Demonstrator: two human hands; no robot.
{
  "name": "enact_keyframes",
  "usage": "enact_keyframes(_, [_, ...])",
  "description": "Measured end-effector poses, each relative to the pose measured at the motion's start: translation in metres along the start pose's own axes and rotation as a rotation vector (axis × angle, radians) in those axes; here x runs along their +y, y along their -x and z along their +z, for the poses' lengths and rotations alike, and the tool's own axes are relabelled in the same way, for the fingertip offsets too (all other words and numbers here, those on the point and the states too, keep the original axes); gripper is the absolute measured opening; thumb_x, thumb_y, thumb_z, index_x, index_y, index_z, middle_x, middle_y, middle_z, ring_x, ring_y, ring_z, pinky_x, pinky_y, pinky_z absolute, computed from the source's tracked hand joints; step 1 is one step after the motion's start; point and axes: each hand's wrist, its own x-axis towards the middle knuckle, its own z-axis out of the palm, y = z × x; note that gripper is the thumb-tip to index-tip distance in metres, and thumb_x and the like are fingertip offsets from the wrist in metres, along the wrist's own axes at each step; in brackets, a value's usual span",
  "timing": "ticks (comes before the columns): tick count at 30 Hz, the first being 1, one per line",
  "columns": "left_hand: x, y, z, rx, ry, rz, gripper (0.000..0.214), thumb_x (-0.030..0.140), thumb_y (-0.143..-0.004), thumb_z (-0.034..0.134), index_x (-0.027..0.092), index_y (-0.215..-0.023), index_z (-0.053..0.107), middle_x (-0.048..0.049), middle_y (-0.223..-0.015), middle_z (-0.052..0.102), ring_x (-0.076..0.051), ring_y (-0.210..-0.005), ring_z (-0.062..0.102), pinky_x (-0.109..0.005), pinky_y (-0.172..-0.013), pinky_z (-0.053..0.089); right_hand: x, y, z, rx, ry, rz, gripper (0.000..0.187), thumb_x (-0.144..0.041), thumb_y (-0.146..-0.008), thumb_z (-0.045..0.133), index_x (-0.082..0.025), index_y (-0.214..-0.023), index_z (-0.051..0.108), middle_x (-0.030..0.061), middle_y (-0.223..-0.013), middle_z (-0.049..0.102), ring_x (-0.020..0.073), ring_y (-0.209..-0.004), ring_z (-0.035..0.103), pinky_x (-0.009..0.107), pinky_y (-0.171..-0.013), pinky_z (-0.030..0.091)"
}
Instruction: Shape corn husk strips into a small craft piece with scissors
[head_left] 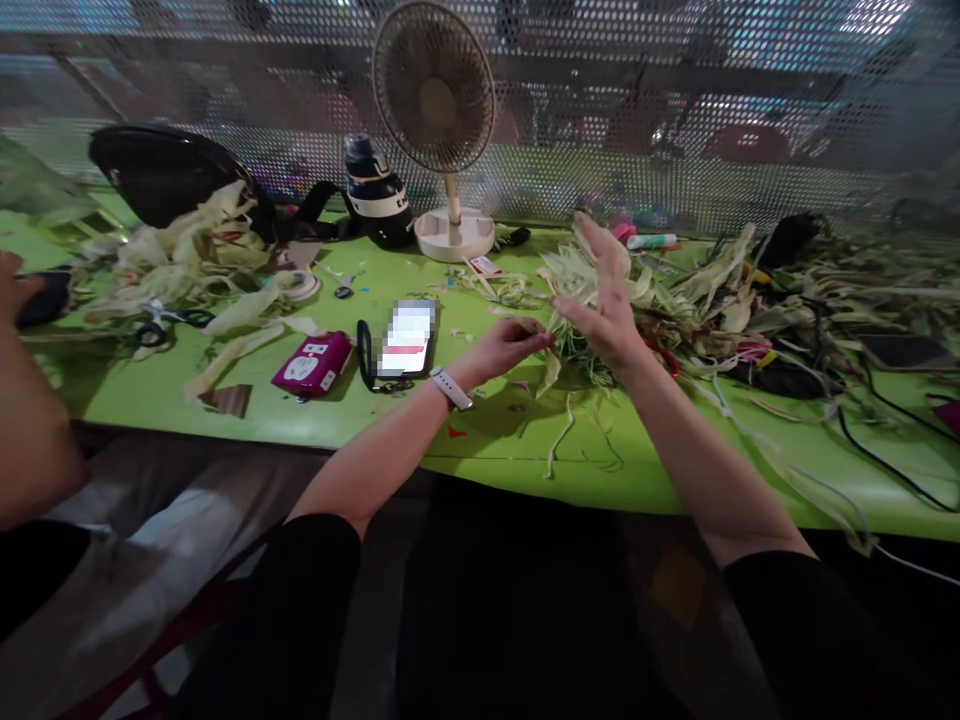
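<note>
My left hand [508, 347], with a white watch on the wrist, pinches the end of a pale corn-husk strip [551, 365] just above the green table [487, 440]. My right hand [609, 300] is raised beside it with fingers stretched out and apart, touching the bundle of husk leaves [574, 270] behind it. Thin husk shreds [559, 440] lie below both hands near the table's front edge.
A phone [405, 338] and a pink power strip [313, 364] lie left of my hands. A desk fan [442, 120], black bottle [373, 190], black helmet [161, 175], scissors [161, 325] and husk piles [202, 260] stand further back. Cables and husks [787, 320] crowd the right. Another person's arm [26, 400] is at far left.
</note>
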Motion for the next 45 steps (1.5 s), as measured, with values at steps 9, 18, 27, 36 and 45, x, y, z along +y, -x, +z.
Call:
enact_keyframes(9, [0.005, 0.002, 0.001, -0.055, -0.016, 0.027, 0.018, 0.017, -0.077, 0.072, 0.015, -0.062, 0.062, 0.0024, -0.057, 0.051, -0.008, -0.056, 0.044, -0.024, -0.058, 0.035, -0.004, 0.005, 0.020, -0.084, 0.124, -0.040, 0.012, -0.039, -0.086, 0.067, -0.032, -0.090, 0.077, 0.0018, -0.129, 0.065, 0.0318, -0.143, 0.035, 0.063, -0.119, 0.007])
enact_keyframes(18, [0.011, 0.008, 0.003, -0.074, -0.042, 0.082, 0.032, 0.041, -0.085, 0.066, 0.016, -0.065, 0.062, 0.0036, -0.057, 0.042, -0.008, -0.055, 0.038, -0.024, -0.054, 0.029, -0.010, 0.001, 0.004, 0.049, 0.090, 0.022, 0.026, -0.047, -0.088, 0.063, -0.028, -0.075, 0.074, 0.0025, -0.098, 0.073, 0.0317, -0.131, 0.049, 0.065, -0.117, -0.006])
enact_keyframes(27, [0.004, 0.010, 0.001, -0.277, 0.009, -0.037, 0.041, 0.048, -0.077, 0.072, 0.016, -0.057, 0.057, 0.0037, -0.053, 0.043, -0.007, -0.052, 0.037, -0.024, -0.052, 0.026, -0.005, 0.005, 0.017, -0.015, 0.033, 0.039, 0.019, -0.044, -0.085, 0.066, -0.028, -0.076, 0.073, 0.0028, -0.093, 0.072, 0.0265, -0.107, 0.062, 0.057, -0.113, 0.026])
enact_keyframes(36, [-0.010, 0.001, 0.000, -0.128, 0.453, -0.181, 0.025, 0.039, -0.084, 0.065, 0.014, -0.088, 0.070, -0.0060, -0.075, 0.070, -0.010, -0.063, 0.059, -0.022, -0.058, 0.041, -0.005, -0.008, -0.017, -0.183, 0.158, 0.221, 0.055, -0.071, -0.082, 0.056, -0.019, -0.066, 0.063, 0.0000, -0.058, 0.054, 0.0176, -0.068, 0.054, 0.029, -0.068, 0.038])
enact_keyframes(45, [-0.004, 0.002, -0.001, -0.031, 0.387, -0.146, 0.025, 0.039, -0.076, 0.076, 0.015, -0.080, 0.069, 0.0004, -0.063, 0.062, -0.006, -0.055, 0.054, -0.019, -0.052, 0.038, 0.004, -0.010, -0.016, -0.349, 0.112, 0.244, 0.042, -0.059, -0.080, 0.067, -0.020, -0.067, 0.058, -0.0028, -0.055, 0.047, 0.0134, -0.059, 0.040, 0.029, -0.062, 0.029])
